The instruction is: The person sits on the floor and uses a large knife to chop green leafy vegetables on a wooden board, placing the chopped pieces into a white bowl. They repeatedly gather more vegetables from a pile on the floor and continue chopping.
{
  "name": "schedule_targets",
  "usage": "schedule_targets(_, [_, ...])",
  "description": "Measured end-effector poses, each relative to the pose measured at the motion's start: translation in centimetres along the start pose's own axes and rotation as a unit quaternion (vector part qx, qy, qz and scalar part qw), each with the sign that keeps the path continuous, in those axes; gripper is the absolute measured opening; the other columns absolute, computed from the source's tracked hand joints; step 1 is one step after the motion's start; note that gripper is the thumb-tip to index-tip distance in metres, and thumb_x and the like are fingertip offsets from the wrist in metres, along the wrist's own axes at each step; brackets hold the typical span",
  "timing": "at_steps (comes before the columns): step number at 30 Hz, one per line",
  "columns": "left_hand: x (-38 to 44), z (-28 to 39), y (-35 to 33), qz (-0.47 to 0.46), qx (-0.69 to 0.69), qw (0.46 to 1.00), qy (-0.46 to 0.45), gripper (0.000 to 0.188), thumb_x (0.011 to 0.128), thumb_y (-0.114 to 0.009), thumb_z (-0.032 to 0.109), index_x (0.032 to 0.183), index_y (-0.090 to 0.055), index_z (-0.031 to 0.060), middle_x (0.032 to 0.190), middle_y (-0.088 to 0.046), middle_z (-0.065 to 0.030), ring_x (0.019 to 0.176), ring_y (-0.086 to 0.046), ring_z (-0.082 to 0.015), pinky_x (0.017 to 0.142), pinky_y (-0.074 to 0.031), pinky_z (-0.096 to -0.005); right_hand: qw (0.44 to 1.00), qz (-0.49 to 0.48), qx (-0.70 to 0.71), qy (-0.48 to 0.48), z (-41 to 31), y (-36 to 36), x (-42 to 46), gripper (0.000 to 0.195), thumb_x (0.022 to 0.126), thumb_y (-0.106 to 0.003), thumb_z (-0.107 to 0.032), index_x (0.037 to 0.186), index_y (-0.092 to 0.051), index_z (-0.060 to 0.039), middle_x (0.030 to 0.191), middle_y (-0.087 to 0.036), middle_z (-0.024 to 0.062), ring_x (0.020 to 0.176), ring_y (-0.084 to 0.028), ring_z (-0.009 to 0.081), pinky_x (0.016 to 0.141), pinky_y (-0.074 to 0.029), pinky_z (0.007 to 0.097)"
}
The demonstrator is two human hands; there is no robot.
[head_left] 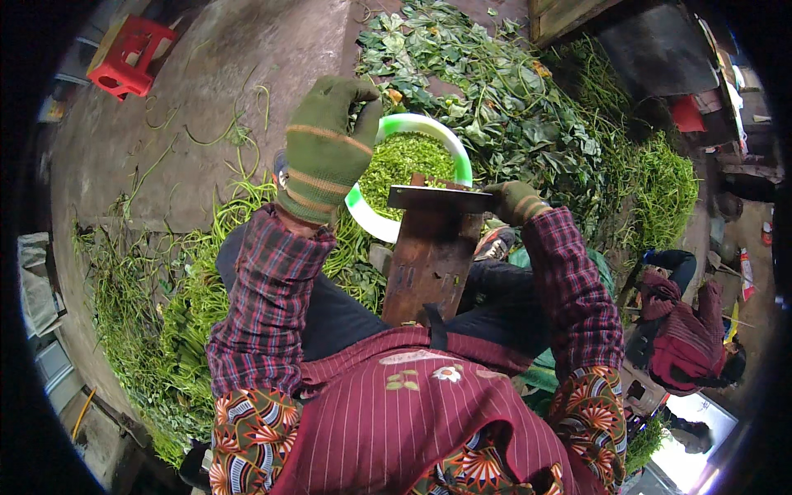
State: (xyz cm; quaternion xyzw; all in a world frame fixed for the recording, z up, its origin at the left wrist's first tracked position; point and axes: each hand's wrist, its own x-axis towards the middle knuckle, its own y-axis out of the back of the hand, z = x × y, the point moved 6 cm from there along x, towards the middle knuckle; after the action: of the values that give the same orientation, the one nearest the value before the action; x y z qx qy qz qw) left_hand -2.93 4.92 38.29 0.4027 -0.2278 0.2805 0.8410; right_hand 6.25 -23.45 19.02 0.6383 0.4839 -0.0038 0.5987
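My left hand [334,145], in a green knitted glove with tan stripes, is raised beside the left rim of a basin. Its thumb and fingers curl towards each other, and I cannot tell whether anything is between them. My gloved right hand [515,201] grips the handle end of a wide-bladed knife [440,199]. The blade lies across a brown wooden board [431,247], which slopes from my lap to the basin. Chopped green stems [408,162] fill much of the white and green plastic basin [456,145]. Some chopped bits sit at the board's far end.
Leafy vines [495,93] cover the floor beyond the basin. Long green stems [192,322] are heaped at my left, with another pile [662,192] at the right. A red plastic stool [133,59] stands far left. Another person [680,328] in a dark red garment is at the right.
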Motion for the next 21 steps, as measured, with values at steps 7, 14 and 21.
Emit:
schedule_targets(7, [-0.1,0.0,-1.4,-0.028,0.012,1.000,0.000,0.009,0.068,-0.058,0.003,0.075,-0.054,0.0036,0.071,-0.052,-0.0078,0.060,-0.053,-0.0191,0.055,-0.043,-0.0276,0.997,0.070,0.044,-0.001,0.8,1.7,0.6,0.028,0.069,-0.058,-0.023,0.097,-0.057,-0.0238,0.078,-0.060,0.0082,0.074,-0.058,0.0240,0.063,-0.045,0.0330])
schedule_targets(14, [-1.5,-5.2,-5.7,-0.066,0.085,0.989,0.104,0.013,0.070,-0.058,0.017,0.079,-0.057,0.0071,0.075,-0.057,-0.0112,0.066,-0.056,-0.0243,0.059,-0.044,-0.0328,0.950,0.211,0.227,-0.035,2.0,0.8,-1.3,0.024,0.070,-0.058,-0.016,0.094,-0.058,-0.0132,0.076,-0.061,0.0104,0.069,-0.059,0.0213,0.060,-0.044,0.0309])
schedule_targets(21, [-15.3,-16.6,-17.6,-0.421,0.228,0.828,0.291,0.018,0.070,-0.053,0.017,0.085,-0.060,0.0084,0.085,-0.059,-0.0140,0.080,-0.056,-0.0316,0.069,-0.045,-0.0381,0.832,0.187,0.520,-0.051,-2.6,2.3,-7.0,0.019,0.075,-0.056,-0.009,0.091,-0.057,0.0004,0.063,-0.053,-0.0009,0.054,-0.044,0.0055,0.049,-0.037,0.0207])
